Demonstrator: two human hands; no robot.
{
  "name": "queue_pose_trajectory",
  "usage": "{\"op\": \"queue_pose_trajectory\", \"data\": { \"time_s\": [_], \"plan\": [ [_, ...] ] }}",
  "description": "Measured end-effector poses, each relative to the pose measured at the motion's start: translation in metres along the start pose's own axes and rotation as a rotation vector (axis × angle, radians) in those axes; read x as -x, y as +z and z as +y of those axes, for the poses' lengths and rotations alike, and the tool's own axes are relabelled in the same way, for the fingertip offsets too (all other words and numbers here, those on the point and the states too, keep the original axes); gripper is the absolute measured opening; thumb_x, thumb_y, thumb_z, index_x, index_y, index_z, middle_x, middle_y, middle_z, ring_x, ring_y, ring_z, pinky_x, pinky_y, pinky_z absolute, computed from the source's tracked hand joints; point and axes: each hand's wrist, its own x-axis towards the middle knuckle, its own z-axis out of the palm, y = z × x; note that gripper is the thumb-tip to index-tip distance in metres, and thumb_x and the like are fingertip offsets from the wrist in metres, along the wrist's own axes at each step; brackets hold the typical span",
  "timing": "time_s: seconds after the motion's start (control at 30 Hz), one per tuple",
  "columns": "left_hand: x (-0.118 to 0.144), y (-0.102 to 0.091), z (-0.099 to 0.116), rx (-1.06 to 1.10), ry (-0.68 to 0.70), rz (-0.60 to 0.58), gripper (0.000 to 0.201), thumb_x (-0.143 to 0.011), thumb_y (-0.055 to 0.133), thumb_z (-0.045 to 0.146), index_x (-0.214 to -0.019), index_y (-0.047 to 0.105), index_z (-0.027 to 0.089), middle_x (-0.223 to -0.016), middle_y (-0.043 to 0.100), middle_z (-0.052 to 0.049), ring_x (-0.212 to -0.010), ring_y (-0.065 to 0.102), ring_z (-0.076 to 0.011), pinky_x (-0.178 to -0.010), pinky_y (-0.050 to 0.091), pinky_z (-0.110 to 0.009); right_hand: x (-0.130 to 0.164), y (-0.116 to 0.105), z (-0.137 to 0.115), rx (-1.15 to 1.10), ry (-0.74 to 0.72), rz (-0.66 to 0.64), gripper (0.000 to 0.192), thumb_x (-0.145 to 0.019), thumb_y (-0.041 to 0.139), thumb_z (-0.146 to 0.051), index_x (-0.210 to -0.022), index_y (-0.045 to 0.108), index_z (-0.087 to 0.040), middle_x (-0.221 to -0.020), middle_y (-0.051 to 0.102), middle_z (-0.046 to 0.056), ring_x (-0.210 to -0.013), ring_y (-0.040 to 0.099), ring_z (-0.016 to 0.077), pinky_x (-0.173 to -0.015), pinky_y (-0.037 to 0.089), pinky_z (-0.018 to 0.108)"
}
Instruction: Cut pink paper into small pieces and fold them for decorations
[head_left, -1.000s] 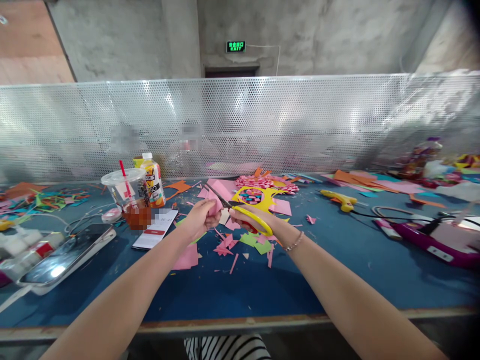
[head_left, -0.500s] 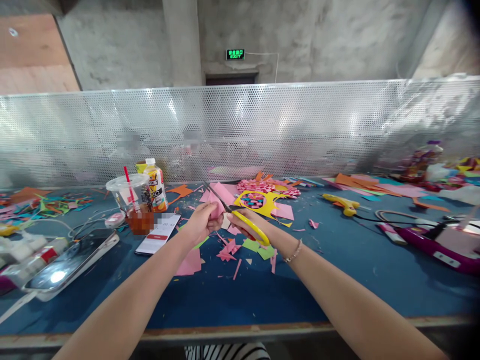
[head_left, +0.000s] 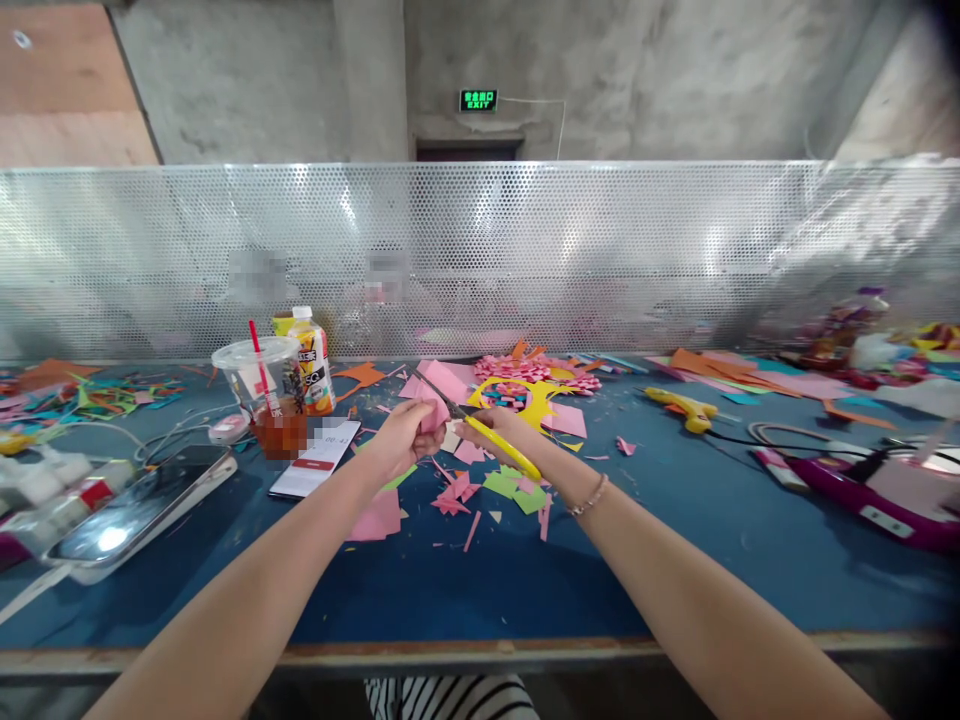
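Observation:
Pinched in my left hand [head_left: 409, 437] is a small piece of pink paper [head_left: 434, 407]. My right hand [head_left: 499, 433] is closed around the yellow handles of a pair of scissors [head_left: 504, 447]. Their dark blades point up and to the left, lying at the pink paper; whether they are parted is hard to make out. Below the hands lie pink paper scraps [head_left: 454, 492] and green paper pieces [head_left: 517, 487]. Just behind them is a yellow paper sheet [head_left: 534, 408] with a round hole, beside a cluster of folded pink paper strips [head_left: 517, 371].
To the left stand a plastic cup [head_left: 262, 400] with a red straw, a drink bottle [head_left: 311, 360] and a phone [head_left: 315, 460]. A yellow glue gun [head_left: 686, 408] and a purple power strip [head_left: 877, 500] lie right. A perforated metal screen [head_left: 600, 260] runs behind the table.
The view has shifted slightly. The scissors' blades and handles have turned a little against the pink paper. Both hands keep their hold.

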Motion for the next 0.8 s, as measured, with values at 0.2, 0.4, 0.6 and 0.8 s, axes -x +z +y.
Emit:
{"op": "queue_pose_trajectory", "data": {
  "time_s": [0.2, 0.4, 0.6, 0.8],
  "plan": [
    [0.0, -0.001, -0.001, -0.093, 0.083, 0.008, 0.028, -0.079, 0.047, 0.038, -0.064, 0.048, 0.014, -0.051, 0.057, -0.004, -0.032, 0.037, -0.005, -0.037, 0.026, -0.02, 0.0, -0.002, 0.002, -0.085, 0.062, -0.048, 0.045, -0.071, 0.051, -0.061, -0.065, 0.047, -0.016, -0.047, 0.036, -0.005, -0.039, 0.032, 0.0058, -0.037, 0.024, 0.02],
    [-0.003, -0.004, -0.005, -0.271, 0.23, 0.143, 0.027, -0.08, 0.044, 0.046, -0.076, 0.046, 0.019, -0.054, 0.058, -0.001, -0.033, 0.045, -0.0105, -0.035, 0.032, -0.022, 0.006, -0.001, -0.003, -0.158, 0.061, -0.087, 0.042, -0.075, 0.048, -0.058, -0.065, 0.044, -0.017, -0.048, 0.037, -0.005, -0.039, 0.032, 0.0054, -0.036, 0.025, 0.021],
    [-0.005, -0.007, -0.008, -0.376, 0.399, 0.318, 0.019, -0.078, 0.047, 0.034, -0.068, 0.05, 0.018, -0.058, 0.048, 0.001, -0.049, 0.049, -0.0104, -0.048, 0.042, -0.023, 0.017, 0.0, -0.012, -0.263, 0.01, -0.15, 0.046, -0.079, 0.037, -0.062, -0.064, 0.039, -0.019, -0.046, 0.035, -0.006, -0.037, 0.03, 0.0052, -0.036, 0.026, 0.02],
    [-0.004, -0.007, -0.008, -0.452, 0.495, 0.363, 0.019, -0.076, 0.047, 0.027, -0.06, 0.048, 0.018, -0.056, 0.041, 0.003, -0.051, 0.039, -0.0092, -0.049, 0.034, -0.021, 0.018, 0.004, -0.014, -0.296, -0.04, -0.194, 0.048, -0.076, 0.039, -0.065, -0.062, 0.038, -0.019, -0.045, 0.035, -0.007, -0.035, 0.03, 0.0046, -0.035, 0.026, 0.019]
  ]
}}
